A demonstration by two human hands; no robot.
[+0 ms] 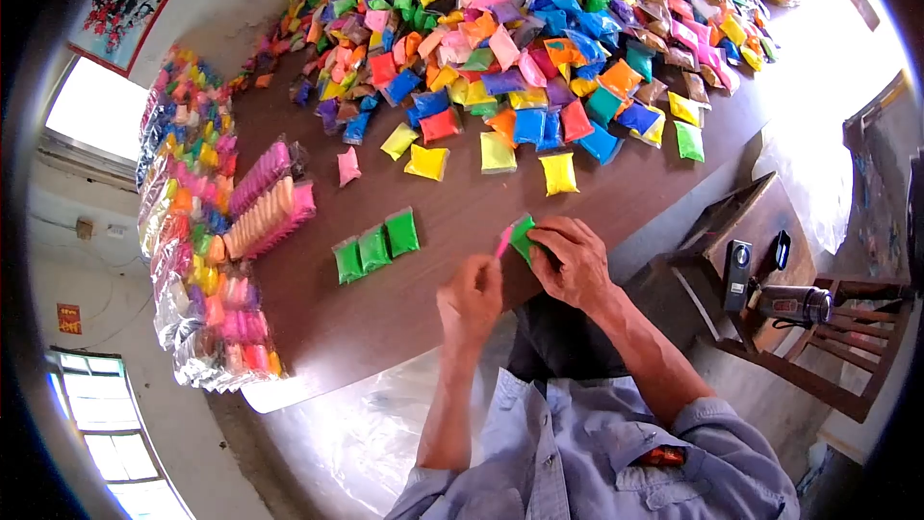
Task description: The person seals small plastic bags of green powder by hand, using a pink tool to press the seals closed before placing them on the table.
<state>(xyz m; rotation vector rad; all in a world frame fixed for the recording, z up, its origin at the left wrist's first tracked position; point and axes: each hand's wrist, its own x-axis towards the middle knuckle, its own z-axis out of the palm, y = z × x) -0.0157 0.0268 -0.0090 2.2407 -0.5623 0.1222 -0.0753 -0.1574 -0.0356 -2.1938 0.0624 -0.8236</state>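
Note:
My right hand (572, 262) pinches a small green packet (522, 237) near the front edge of the table. Beside it, my left hand (470, 299) is closed and slightly blurred. A thin pink strip (504, 241) sticks up from its fingertips and meets the left side of the green packet; the rest of the strip is hidden by the fingers. To the left, three green packets (373, 248) lie side by side in a slanting row on the brown table (337, 337).
A large heap of colourful packets (500, 39) covers the far side of the table. Bagged stacks (197, 260) line the left edge, with pink and peach packet rows (265, 202) beside them. At right, a wooden stool (760, 231) holds a dark bottle (794, 304) and a small black device (738, 274).

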